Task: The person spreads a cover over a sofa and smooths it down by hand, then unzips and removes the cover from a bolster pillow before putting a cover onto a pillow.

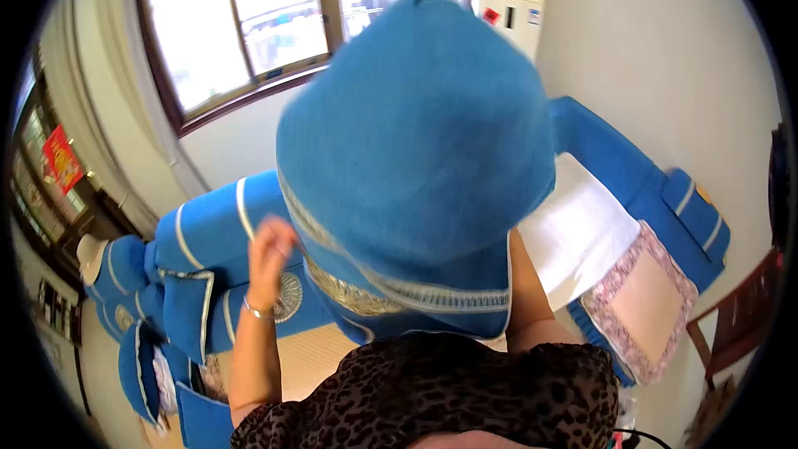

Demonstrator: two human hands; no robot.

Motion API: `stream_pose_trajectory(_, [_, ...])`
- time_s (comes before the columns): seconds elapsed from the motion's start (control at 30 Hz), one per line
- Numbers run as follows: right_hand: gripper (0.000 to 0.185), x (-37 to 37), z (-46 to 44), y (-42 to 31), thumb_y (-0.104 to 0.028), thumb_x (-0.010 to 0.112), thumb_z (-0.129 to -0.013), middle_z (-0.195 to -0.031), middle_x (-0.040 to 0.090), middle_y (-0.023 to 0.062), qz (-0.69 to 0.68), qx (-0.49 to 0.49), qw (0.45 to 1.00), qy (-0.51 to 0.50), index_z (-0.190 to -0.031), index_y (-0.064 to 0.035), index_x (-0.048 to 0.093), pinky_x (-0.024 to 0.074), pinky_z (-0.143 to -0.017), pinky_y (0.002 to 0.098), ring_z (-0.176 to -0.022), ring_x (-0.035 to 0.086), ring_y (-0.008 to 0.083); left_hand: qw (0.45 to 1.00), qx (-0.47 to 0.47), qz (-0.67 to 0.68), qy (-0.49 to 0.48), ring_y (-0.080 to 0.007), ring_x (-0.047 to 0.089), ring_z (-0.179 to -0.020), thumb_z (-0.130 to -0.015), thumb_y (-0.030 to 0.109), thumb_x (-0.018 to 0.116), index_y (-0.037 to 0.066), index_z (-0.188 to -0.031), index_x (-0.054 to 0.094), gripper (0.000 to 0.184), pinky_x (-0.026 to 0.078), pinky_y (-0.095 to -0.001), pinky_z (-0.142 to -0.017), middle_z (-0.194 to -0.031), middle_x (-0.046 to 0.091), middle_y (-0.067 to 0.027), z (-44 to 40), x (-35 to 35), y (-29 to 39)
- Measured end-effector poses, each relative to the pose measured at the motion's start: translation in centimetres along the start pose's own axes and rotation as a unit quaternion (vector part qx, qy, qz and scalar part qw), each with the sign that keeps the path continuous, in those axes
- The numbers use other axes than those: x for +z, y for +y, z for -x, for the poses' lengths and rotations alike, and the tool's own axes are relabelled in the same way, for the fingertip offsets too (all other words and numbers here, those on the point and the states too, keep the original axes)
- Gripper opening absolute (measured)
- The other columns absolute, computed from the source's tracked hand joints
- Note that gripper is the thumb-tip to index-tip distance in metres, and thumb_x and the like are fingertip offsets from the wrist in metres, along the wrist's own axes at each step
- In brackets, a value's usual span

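Note:
A large blue cushion or cover (416, 125) with silver-white patterned bands fills the middle of the view, raised in front of my body. My left hand (271, 254), wearing a bracelet at the wrist, is at its left side with the fingers curled and blurred; whether they touch the fabric is not clear. On the right, my forearm goes up behind the blue fabric, which hides my right hand.
A blue sofa (208, 224) with loose blue cushions (184, 312) runs along the left. At the right, another blue section bears a white cloth (573, 224) and a floral-edged pad (644, 303), near a wooden chair (740, 316). Windows (274, 17) stand behind.

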State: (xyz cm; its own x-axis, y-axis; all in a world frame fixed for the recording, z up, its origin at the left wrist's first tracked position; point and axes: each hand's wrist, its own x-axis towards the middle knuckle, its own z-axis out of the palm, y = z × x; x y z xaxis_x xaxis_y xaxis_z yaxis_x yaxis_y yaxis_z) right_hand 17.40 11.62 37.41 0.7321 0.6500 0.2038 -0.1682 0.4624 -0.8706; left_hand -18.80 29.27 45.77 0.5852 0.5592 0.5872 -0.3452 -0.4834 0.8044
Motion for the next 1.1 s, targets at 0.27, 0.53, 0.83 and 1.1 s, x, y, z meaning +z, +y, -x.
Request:
stream_pose_trajectory(0.27, [0.046,1.3,-1.2,0.5,-0.036,0.042,-0.098,-0.122,0.057,0.0129,0.345,-0.082,0.924,-0.139,-0.127,-0.0012,0.051,0.0442,-0.097,0.0377,-0.113,0.054,0.0259,0.967,-0.131,0.193,0.103,-0.0183,0.051,-0.114,-0.098,0.050,0.035,0.002,-0.127,0.051,0.059,0.038,-0.0321,-0.100,-0.122,0.057,-0.0099,-5.0,-0.5,2.1])
stream_pose_trajectory(0.53, [0.047,1.2,1.0,-7.6,-0.037,0.044,-0.098,-0.122,0.058,0.0128,0.028,-0.109,0.994,-0.004,-0.126,0.0001,0.051,0.0442,-0.096,0.0369,-0.111,0.055,0.0252,0.945,-0.166,0.278,0.051,-0.0196,0.062,-0.099,-0.098,0.045,0.040,0.002,-0.122,0.055,0.051,0.051,-0.0310,-0.084,-0.111,0.063,-0.0135,-8.9,-1.4,-0.3])
stream_pose_trajectory(0.83, [0.045,10.1,6.6,-17.6,-0.034,0.044,-0.098,-0.121,0.059,0.0107,-0.173,-0.099,0.977,-0.073,-0.125,0.0012,0.050,0.0421,-0.098,0.0326,-0.109,0.056,0.0194,0.955,-0.091,0.280,0.043,-0.0160,0.063,-0.086,-0.098,0.026,0.045,-0.001,-0.112,0.057,0.032,0.052,-0.0252,-0.078,-0.099,0.063,-0.0105,-8.2,5.5,-1.5])
stream_pose_trajectory(1.1, [0.034,13.0,4.5,-19.0,-0.025,0.040,-0.097,-0.110,0.060,0.0068,-0.247,-0.054,0.917,-0.309,-0.115,-0.0009,0.054,0.0420,-0.092,0.0269,-0.097,0.056,0.0151,0.943,-0.112,0.296,0.107,-0.0147,0.061,-0.082,-0.099,0.025,0.044,-0.001,-0.111,0.057,0.031,0.051,-0.0235,-0.076,-0.096,0.062,-0.0092,-9.7,4.1,-1.5])
